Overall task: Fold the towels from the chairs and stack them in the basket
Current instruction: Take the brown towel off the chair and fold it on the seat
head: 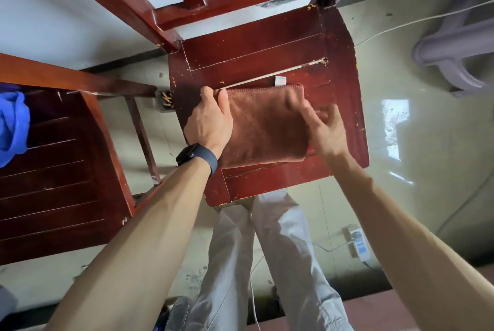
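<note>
Fingers (223, 102) of our left hand (208, 123) grip the brown towel (267, 127) by its left edge on the chair seat (254, 44), right hand (326, 131) spread loose at its right edge, so we'd square corners before lifting.

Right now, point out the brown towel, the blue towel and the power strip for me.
brown towel (267, 127), head view: middle of its folded top face.
blue towel (13, 125), head view: bunched fabric on the left chair seat.
power strip (359, 244), head view: its white body on the floor.
</note>
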A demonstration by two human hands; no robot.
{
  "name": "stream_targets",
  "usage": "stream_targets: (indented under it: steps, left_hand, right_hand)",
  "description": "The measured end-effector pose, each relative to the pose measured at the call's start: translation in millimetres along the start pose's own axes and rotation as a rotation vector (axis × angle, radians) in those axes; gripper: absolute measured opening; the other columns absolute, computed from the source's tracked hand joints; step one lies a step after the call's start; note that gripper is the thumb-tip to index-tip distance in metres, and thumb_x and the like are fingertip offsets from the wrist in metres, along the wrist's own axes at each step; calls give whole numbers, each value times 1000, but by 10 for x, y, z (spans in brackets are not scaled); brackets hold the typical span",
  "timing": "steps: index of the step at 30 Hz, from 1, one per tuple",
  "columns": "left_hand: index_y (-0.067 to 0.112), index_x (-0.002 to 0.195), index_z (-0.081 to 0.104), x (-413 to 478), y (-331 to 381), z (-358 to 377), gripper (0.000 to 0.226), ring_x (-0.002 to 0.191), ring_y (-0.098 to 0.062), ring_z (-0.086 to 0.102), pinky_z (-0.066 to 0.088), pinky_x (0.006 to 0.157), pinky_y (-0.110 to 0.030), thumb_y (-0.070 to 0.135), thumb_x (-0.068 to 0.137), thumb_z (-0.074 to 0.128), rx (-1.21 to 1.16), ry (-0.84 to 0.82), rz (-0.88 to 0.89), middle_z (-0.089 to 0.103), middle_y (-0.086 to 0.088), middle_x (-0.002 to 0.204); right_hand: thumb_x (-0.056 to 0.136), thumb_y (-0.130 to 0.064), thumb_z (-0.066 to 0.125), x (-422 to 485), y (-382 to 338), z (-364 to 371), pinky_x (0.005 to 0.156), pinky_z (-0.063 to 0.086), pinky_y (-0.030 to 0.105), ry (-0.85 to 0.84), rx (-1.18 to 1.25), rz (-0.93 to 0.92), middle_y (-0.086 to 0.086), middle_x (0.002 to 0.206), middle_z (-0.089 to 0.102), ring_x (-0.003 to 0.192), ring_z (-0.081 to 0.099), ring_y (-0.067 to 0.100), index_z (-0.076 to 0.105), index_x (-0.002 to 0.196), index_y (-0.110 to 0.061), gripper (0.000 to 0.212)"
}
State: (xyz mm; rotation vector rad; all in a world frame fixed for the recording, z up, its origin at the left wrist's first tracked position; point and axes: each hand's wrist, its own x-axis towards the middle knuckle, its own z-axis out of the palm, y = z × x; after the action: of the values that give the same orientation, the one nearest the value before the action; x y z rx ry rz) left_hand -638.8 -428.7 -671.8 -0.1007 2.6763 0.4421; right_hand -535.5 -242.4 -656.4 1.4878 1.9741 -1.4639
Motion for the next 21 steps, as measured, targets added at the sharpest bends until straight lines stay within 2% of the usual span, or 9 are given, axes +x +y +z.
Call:
stream_targets:
  steps: [2,4,7,8,10,13,15,18,21]
  left_hand:
    - [17,125,50,-78,-3,-5,38,101,-36,58,43,72,-43,42,98,41,141,146,154,60,-13,119]
    - [18,135,50,-240,64,28,45,110,-33,53,42,86,-46,40,95,46,226,196,447,52,-11,136]
    - [24,149,40,-466,235,188,54,132,-29,45,33,106,-47,41,98,43,224,-13,792,35,-2,157]
    - [27,152,34,-488,265,271,56,142,-26,35,27,113,-49,42,99,40,239,-74,820,28,0,161]
    - [35,155,23,-442,266,428,57,151,-21,15,17,119,-52,45,100,35,300,-109,794,15,3,165]
    - [41,155,15,-303,199,561,56,152,-19,9,12,119,-53,48,101,29,389,-58,775,9,6,165]
    - [42,155,14,-284,168,590,57,152,-20,8,10,120,-54,50,101,29,405,-23,807,8,6,165]
    - [42,155,13,-302,166,616,58,152,-20,7,8,120,-54,52,100,30,409,-15,795,6,6,165]
    - [41,155,12,-322,200,566,61,153,-20,6,7,120,-55,51,99,34,410,-42,798,6,4,166]
  right_hand:
    - [73,-63,74,-114,166,-72,84,58,42,-93,109,77,-4,97,72,91,70,17,61,99,-25,47]
    - [69,-48,80,-218,306,-159,82,57,40,-186,191,118,4,99,75,93,72,23,64,102,-20,46]
    - [73,-22,83,-309,460,-179,80,53,30,-311,184,107,1,101,77,94,72,20,63,108,-18,40]
    - [71,-19,83,-321,477,-161,79,54,31,-323,166,90,0,101,77,94,72,19,63,108,-19,42]
    - [69,-27,84,-285,551,-124,80,56,33,-290,92,32,-2,97,77,92,72,19,62,104,-25,41]
    - [76,-43,83,-257,642,-149,71,51,15,-212,-77,-35,-8,92,76,85,71,6,63,99,-32,32]
    - [81,-43,81,-297,703,-168,66,47,6,-189,-78,-44,-11,91,74,84,70,0,66,99,-31,27]
    - [84,-32,80,-384,762,-143,68,49,10,-146,61,-28,-14,85,73,79,69,-3,66,97,-27,19]
    - [87,-23,75,-502,746,-136,66,46,17,65,175,59,-17,73,68,66,61,-3,66,93,-26,11]
